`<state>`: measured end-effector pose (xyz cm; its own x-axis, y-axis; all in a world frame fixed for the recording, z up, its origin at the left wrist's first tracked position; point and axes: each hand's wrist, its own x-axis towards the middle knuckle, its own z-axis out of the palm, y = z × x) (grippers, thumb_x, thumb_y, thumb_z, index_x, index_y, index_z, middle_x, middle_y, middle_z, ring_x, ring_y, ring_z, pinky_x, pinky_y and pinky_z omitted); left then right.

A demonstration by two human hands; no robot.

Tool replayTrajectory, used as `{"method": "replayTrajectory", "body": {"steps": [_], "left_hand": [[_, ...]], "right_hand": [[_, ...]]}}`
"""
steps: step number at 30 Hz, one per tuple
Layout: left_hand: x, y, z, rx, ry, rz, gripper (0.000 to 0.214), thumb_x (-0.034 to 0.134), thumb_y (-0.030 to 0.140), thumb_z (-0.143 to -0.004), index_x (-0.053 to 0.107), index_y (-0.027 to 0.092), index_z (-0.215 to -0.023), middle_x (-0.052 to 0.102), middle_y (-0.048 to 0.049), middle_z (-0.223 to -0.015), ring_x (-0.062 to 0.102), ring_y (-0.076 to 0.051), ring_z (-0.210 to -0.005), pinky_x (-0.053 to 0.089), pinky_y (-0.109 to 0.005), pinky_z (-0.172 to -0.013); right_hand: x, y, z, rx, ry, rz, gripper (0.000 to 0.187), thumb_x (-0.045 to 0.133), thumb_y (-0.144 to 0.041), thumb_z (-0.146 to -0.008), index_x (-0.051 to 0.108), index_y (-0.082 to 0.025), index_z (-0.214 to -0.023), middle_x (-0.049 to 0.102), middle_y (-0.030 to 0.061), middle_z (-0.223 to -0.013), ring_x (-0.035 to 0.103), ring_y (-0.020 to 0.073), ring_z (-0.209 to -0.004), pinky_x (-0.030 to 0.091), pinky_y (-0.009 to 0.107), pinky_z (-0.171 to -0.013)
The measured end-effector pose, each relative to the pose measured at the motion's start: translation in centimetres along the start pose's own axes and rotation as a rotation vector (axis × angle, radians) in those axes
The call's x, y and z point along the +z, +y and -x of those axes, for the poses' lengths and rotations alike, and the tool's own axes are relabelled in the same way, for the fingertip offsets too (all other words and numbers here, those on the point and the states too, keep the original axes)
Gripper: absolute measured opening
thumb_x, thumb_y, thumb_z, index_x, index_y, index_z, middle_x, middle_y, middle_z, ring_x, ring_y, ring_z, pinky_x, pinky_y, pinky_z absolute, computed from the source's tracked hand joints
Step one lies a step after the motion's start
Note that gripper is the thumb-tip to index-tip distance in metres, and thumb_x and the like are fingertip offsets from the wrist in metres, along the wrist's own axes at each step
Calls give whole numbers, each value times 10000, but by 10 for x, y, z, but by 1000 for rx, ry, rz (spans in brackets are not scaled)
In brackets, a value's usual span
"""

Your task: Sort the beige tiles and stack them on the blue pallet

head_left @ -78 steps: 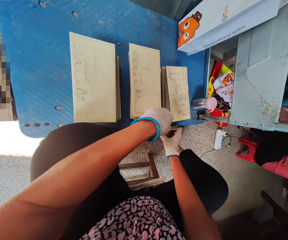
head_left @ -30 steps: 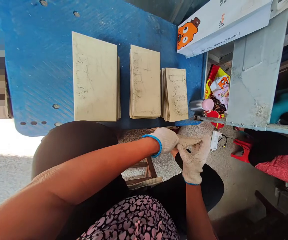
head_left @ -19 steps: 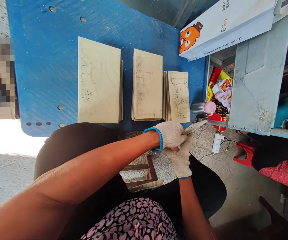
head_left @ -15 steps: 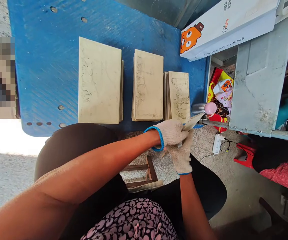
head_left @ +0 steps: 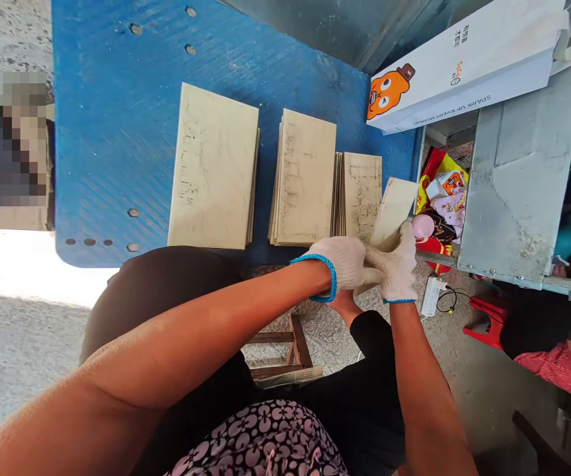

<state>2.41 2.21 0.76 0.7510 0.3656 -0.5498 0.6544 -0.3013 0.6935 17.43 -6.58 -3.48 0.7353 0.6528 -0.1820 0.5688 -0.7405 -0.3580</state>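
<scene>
Since half a second ago the thin beige panel (head_left: 394, 206) has tipped up from edge-on to face-on, and the gloved right hand (head_left: 400, 266) has climbed with it. On the blue table (head_left: 112, 132) lie a large stack (head_left: 213, 168), a middle stack (head_left: 305, 178) and a small stack (head_left: 362, 195). The gloved left hand (head_left: 347, 261) clasps the panel's lower end. The panel leans just at the small stack's 3 o'clock, and the right hand grips its right edge.
</scene>
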Motion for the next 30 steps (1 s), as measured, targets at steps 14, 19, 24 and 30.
{"method": "replayTrajectory", "body": {"steps": [14, 19, 24, 30], "left_hand": [[28, 4, -1, -9, -223, -225, 319, 654, 147, -774, 740, 139, -1081, 731, -205, -988, 676, -347, -986, 528, -478, -811], [32, 2, -2, -5, -254, -207, 318, 646, 148, -783, 743, 152, -1086, 726, -206, -1020, 670, -345, -993, 524, -485, -808], [32, 1, -2, -6, -255, -183, 323, 688, 137, -751, 753, 174, -1065, 735, -189, -987, 660, -354, -1014, 516, -493, -820], [33, 2, -4, -16, -271, -173, 310, 701, 115, -736, 763, 171, -1034, 736, -184, -978, 661, -361, -1012, 510, -511, -831]], "right_hand": [[42, -42, -63, -31, -21, 137, 1230, 847, -550, -435, 320, -170, -1479, 429, 200, -1352, 454, 385, -1252, 373, 514, -1046], [51, -48, -69, -19, -16, 161, 1195, 851, -507, -418, 348, -189, -1454, 462, 182, -1286, 508, 378, -1173, 402, 510, -1002], [50, -57, -69, 9, -38, 198, 1144, 841, -513, -430, 384, -183, -1425, 482, 176, -1238, 548, 368, -1100, 434, 509, -952], [49, -54, -67, -45, -89, 196, 1113, 807, -533, -507, 355, -164, -1455, 452, 182, -1300, 510, 381, -1172, 408, 537, -993]]}}
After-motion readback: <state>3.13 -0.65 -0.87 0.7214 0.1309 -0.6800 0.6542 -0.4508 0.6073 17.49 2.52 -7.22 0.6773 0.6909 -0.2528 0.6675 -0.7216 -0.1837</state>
